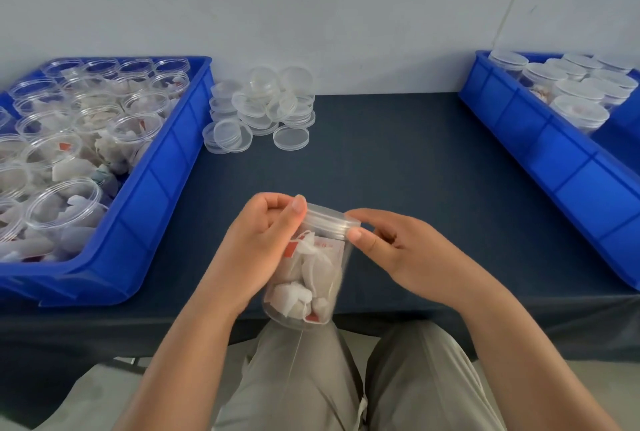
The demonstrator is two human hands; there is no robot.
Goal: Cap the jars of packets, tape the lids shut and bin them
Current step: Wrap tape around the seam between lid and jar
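Blue bins, navy tablecloth (clear jars, red-tagged white packets).

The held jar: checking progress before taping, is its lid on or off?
On: the clear lid caps the jar, right hand pinching its rim, left hand gripping the body. Fully seated: cannot tell.

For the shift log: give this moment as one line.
step: capping | left hand: grips jar of packets | right hand: pinches lid rim | lid: on jar | left bin: open jars | right bin: capped jars | loose lids: stacked on table
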